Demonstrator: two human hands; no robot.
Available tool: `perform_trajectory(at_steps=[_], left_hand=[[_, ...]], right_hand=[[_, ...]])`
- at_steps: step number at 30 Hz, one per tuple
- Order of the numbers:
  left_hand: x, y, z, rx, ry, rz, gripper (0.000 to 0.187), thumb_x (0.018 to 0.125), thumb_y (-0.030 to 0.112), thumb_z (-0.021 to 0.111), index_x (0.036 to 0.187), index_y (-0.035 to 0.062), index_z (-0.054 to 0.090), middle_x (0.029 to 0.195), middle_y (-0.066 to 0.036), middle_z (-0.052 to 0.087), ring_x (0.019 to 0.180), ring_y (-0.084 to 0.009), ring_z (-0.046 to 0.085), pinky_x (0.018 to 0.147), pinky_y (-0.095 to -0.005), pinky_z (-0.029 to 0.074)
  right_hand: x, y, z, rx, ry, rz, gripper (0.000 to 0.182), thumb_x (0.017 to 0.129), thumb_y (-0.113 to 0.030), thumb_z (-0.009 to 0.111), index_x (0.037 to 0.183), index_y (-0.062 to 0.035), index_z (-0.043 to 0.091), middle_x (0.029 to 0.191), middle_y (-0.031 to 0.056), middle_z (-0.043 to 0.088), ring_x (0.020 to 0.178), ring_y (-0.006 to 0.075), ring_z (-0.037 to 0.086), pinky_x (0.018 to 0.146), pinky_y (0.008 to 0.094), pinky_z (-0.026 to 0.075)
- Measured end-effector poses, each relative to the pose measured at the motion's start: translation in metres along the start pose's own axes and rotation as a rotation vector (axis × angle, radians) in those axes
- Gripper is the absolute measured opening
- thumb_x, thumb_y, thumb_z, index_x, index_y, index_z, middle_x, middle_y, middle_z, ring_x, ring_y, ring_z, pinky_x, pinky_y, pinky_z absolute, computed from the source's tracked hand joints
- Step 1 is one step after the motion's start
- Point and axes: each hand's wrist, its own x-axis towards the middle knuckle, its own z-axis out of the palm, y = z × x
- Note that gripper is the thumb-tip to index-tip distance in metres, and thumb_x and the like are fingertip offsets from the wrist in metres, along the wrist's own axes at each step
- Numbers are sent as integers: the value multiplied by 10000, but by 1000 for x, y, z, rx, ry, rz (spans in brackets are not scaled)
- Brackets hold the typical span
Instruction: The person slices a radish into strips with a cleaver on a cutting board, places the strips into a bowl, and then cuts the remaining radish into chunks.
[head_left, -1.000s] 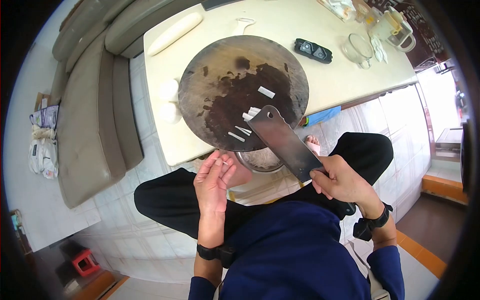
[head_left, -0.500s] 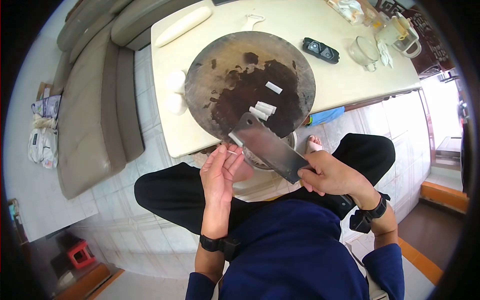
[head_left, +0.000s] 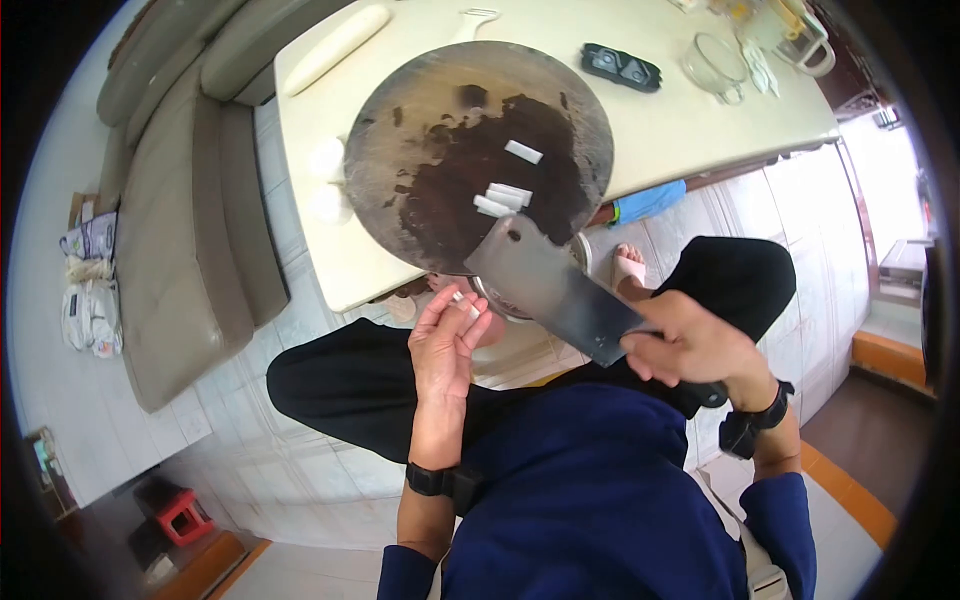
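My right hand (head_left: 690, 342) is wrapped round the handle of a cleaver (head_left: 560, 290), whose broad blade points up and left over the near edge of a round cutting board (head_left: 390, 130). My left hand (head_left: 447, 340), palm up just below the board, holds a small white piece (head_left: 466, 304) in its fingers. Several short white sticks (head_left: 503, 197) lie side by side on the board's dark wet patch, close to the blade's far corner. One more white stick (head_left: 524, 152) sits apart, farther up the board.
On the pale table (head_left: 310, 230) are a long white radish (head_left: 336, 48), a peeler (head_left: 477, 18), a black case (head_left: 621, 67), a glass mug (head_left: 715, 66) and round white items (head_left: 327, 160). A metal bowl's rim shows under the blade. A grey sofa (head_left: 180, 220) stands at left.
A white piece that was at the board's near edge beside the blade is no longer there; a white piece now shows in my left fingers. The cleaver has shifted slightly right, and the view has moved.
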Motion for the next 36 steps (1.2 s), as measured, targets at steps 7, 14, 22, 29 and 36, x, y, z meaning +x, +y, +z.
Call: perform_trajectory(at_steps=[7,14,22,29,36], left_hand=[[50,-71,-23,236,20,-222,326,868,-2,626,1186,-16,555,1021,-150,659,952,-278,667,839,-378,567],[113,-118,-37,313,66,-394,300,908,36,556,1206,2,558,1166,-133,617,1073,-300,609,934,-424,492],[112,-118,-32,420,-17,-214,322,874,-17,580,1195,-25,546,1084,-155,637,973,-262,651,832,-363,557],[112,-118,-21,638,92,-159,216,837,35,683,1041,12,614,892,-92,668,786,-182,661,708,-314,578],[109,-103,-16,579,41,-164,179,852,71,679,1030,70,664,851,-34,663,704,-116,617,616,-245,518]], right_hand=[[-35,48,-56,370,308,-210,164,866,-61,561,758,55,607,575,79,592,369,57,456,336,200,315],[-34,96,-80,704,472,-372,171,878,-68,528,859,93,582,551,66,544,346,39,411,322,174,316],[-32,97,-78,621,453,-336,178,882,-90,527,923,77,571,549,46,532,341,22,389,338,167,309],[-31,101,-80,620,465,-341,167,884,-90,528,926,69,562,574,49,544,344,22,398,341,173,322],[-32,105,-81,616,463,-340,206,892,-94,537,867,102,599,573,62,570,354,43,436,353,176,366]])
